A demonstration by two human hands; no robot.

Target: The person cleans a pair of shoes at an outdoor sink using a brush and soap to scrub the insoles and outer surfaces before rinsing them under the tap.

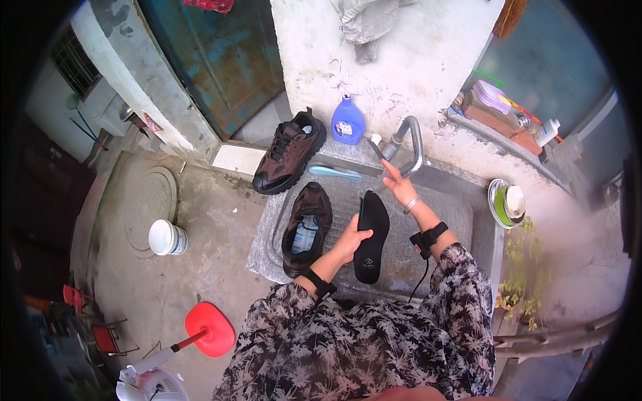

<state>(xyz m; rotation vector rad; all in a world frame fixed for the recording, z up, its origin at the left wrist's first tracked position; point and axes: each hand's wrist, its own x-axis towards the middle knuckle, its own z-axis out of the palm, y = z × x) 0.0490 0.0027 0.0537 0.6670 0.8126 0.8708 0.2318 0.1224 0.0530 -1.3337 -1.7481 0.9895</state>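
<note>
My left hand (348, 240) grips a black shoe insole (371, 250) by its left edge, above the stone wash sink (426, 240). My right hand (399, 186) is raised beside the metal tap (414, 145), fingers spread. Its fingertips reach the lower end of the tap's dark lever (375, 149); firm contact is hard to tell. Left of the insole lies a brown lace-up shoe (307, 213), with pale blue patterned material inside. Its mate (291, 153) rests at the sink's far left corner. Between shoe and tap lies a slim light-blue plastic tool (335, 173), possibly a brush.
A blue detergent bottle (348, 123) stands against the wall behind the sink. Stacked bowls (507, 203) sit at the right rim. On the floor to the left are a white bucket (168, 237) and a red-seated stool (210, 330). A cable hangs from my right wrist strap (429, 238).
</note>
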